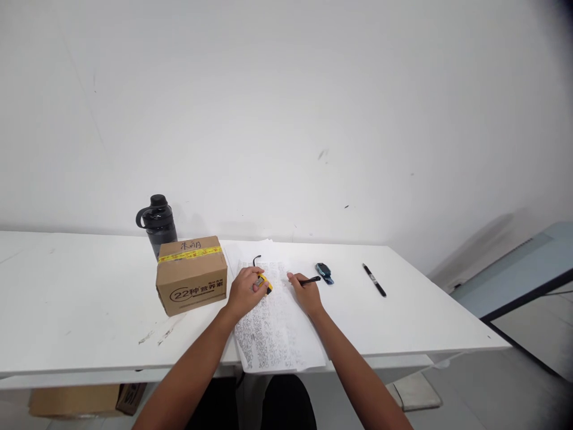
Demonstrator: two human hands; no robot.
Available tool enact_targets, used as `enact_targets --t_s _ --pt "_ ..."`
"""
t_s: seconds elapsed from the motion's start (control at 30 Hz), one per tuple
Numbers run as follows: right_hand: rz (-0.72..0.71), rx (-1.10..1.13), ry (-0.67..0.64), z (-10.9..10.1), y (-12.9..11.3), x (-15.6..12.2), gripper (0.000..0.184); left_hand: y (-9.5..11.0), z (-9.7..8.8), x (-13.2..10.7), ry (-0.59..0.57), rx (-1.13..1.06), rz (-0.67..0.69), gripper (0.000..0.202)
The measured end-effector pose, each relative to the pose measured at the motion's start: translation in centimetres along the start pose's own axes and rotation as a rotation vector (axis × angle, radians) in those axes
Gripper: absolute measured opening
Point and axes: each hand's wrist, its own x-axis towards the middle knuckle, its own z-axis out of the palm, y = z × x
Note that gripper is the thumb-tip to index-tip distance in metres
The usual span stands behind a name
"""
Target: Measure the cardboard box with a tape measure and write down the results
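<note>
My left hand point(245, 289) is closed round a small yellow and black object point(264, 283), maybe a tape measure, with a black loop point(256, 260) sticking out behind it. It rests on a printed paper sheet point(273, 328) that lies on the white table point(89, 298). My right hand point(307, 294) grips a black pen point(311, 280) over the same sheet, the pen pointing right.
A cardboard box point(191, 275) with yellow tape stands left of my left hand, a black bottle point(157, 222) behind it. A blue key fob point(324, 272) and a black marker point(374, 280) lie to the right. Another box point(85, 399) sits under the table.
</note>
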Motion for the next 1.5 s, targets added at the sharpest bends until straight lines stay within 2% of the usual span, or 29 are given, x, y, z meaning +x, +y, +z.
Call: enact_targets --t_s 0.1,0.17,0.23,0.3,0.37,0.43,0.5,0.53,0.6,0.7,0.77,0.83,0.9,0.93,1.07,1.13,1.27,1.37,1.5 --pt "-0.154 -0.129 0.085 0.3 0.2 -0.1 0.037 0.4 -0.3 -0.6 -0.02 0.062 0.07 0.034" --pt "-0.205 -0.256 0.071 0.7 0.4 0.1 0.035 0.7 -0.3 -1.2 -0.042 0.054 0.097 0.033" --pt "-0.166 -0.373 0.02 1.1 0.3 0.4 0.046 1.2 -0.2 -1.6 -0.051 0.007 0.086 0.031" --pt "-0.106 -0.384 -0.02 1.2 -0.1 0.9 0.052 1.8 -0.2 -1.9 -0.032 -0.06 0.038 0.029" --pt "-0.076 -0.267 -0.007 0.7 -1.1 1.2 0.047 2.5 -0.5 -2.1 0.017 -0.122 -0.014 0.03" --pt "-0.099 -0.058 0.051 -0.2 -2.8 1.1 0.039 3.6 -1.5 -2.0 0.079 -0.165 -0.057 0.028" --pt "-0.126 0.203 0.05 -1.0 -5.1 0.2 0.043 5.0 -3.1 -2.0 0.149 -0.192 -0.104 0.02" --pt "-0.128 0.34 0.0 -1.3 -6.4 -0.5 0.048 5.8 -4.0 -1.9 0.192 -0.211 -0.127 0.017" --pt "-0.115 0.593 -0.208 -1.3 -9.1 -2.2 0.059 7.5 -5.8 -1.7 0.283 -0.278 -0.158 0.018" --pt "-0.123 0.858 -0.481 -0.3 -13.0 -4.7 0.079 9.6 -7.8 -1.2 0.361 -0.403 -0.163 0.022" --pt "-0.122 0.972 -0.521 0.6 -15.0 -5.5 0.084 10.1 -8.8 -0.9 0.38 -0.453 -0.188 0.026" --pt "-0.098 1.016 -0.484 1.2 -16.6 -5.6 0.075 9.9 -9.9 -0.6 0.391 -0.471 -0.232 0.029" --pt "-0.048 0.975 -0.442 1.3 -17.6 -5.3 0.061 9.1 -11.7 -0.6 0.337 -0.448 -0.255 0.029" --pt "-0.015 0.935 -0.434 1.3 -17.9 -5.1 0.055 8.6 -12.7 -0.7 0.27 -0.413 -0.246 0.028" --pt "0.063 0.788 -0.479 0.4 -18.9 -4.8 0.045 7.4 -17.3 -1.4 -0.171 -0.16 -0.199 0.029" --pt "0.062 0.743 -0.53 0.3 -19.3 -5.1 0.044 7.6 -19.1 -1.8 -0.312 -0.053 -0.229 0.03" --pt "0.073 0.726 -0.595 0.8 -20.0 -5.9 0.044 9.0 -20.7 -2.5 -0.316 -0.001 -0.281 0.029" --pt "0.096 0.768 -0.618 1.4 -20.4 -6.3 0.043 9.6 -20.8 -3.0 -0.317 -0.019 -0.296 0.025" --pt "0.105 0.775 -0.634 1.4 -20.9 -6.4 0.043 9.1 -20.8 -3.6 -0.299 -0.06 -0.311 0.028"
